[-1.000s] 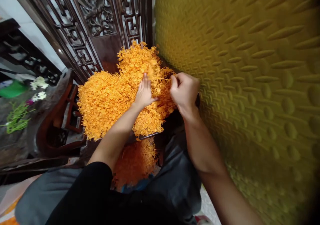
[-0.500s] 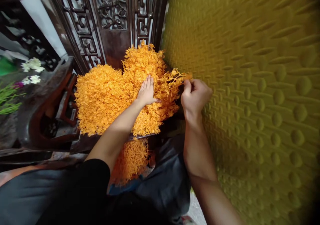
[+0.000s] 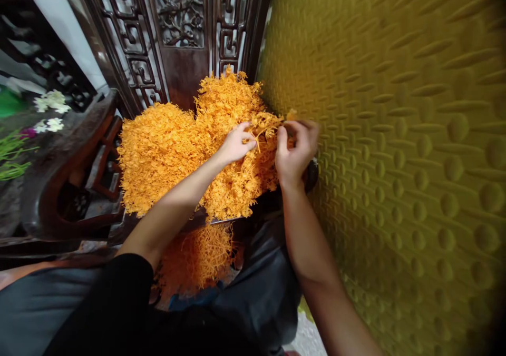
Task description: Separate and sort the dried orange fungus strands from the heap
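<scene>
A large heap of frilly orange sprigs (image 3: 158,156), thin and branching, is piled on a dark wooden seat. Over the right part of the heap, my left hand (image 3: 237,142) has its thumb and fingers closed on an orange sprig (image 3: 266,124). My right hand (image 3: 295,150) pinches the other end of this sprig, close to the padded wall, so the sprig spans the gap between both hands. The right fingertips are partly hidden behind the hand itself.
A yellow embossed panel (image 3: 395,161) rises close on the right. Carved dark wood (image 3: 185,66) stands behind the heap, with a curved armrest (image 3: 43,203) at left. More orange sprigs (image 3: 209,256) lie below the seat edge. White flowers (image 3: 51,103) are at far left.
My left hand has lifted from lying flat on the heap and now grips the sprig. My right hand has come left and slightly down, nearer the left one.
</scene>
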`<state>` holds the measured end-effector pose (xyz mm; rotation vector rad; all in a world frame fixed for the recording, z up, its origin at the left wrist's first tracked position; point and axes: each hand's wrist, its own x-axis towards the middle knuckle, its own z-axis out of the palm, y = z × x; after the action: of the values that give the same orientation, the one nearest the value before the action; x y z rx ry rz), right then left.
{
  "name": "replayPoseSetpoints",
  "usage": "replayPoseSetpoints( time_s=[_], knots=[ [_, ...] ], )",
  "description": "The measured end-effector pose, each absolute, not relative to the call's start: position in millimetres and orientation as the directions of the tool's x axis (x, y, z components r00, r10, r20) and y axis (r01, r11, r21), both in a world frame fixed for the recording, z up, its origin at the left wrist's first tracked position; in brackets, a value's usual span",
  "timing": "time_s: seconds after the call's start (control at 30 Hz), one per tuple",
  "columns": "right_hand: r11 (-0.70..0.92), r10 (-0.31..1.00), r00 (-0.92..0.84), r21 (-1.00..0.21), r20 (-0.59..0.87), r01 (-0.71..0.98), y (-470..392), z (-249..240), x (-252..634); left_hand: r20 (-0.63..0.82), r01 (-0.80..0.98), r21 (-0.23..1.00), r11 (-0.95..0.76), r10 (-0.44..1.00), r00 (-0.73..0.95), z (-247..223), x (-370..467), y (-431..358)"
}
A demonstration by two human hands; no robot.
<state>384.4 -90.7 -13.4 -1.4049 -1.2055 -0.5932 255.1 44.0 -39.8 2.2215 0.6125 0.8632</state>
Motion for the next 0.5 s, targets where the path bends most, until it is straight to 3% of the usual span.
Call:
replayPoseSetpoints(
  time_s=[0.07,0.1,0.27,0.5],
  knots=[
    [0.204,0.198,0.320,-0.358,0.927,0.911,-100,-12,373,0.421,0.094,0.792,-0.603,0.651,0.631,-37,258,48],
    [0.228,0.203,0.319,-0.362,0.926,0.904,-102,-13,368,0.417,0.063,0.819,-0.570,0.668,0.616,-35,261,49],
    [0.238,0.575,0.402,-0.616,0.713,0.751,-80,-34,359,0.341,0.007,0.911,-0.412,0.763,0.550,-30,271,47],
    [0.075,0.649,0.606,-0.832,0.459,0.550,-47,-54,377,0.344,0.099,0.858,-0.504,0.706,0.619,-34,268,46]
  ],
)
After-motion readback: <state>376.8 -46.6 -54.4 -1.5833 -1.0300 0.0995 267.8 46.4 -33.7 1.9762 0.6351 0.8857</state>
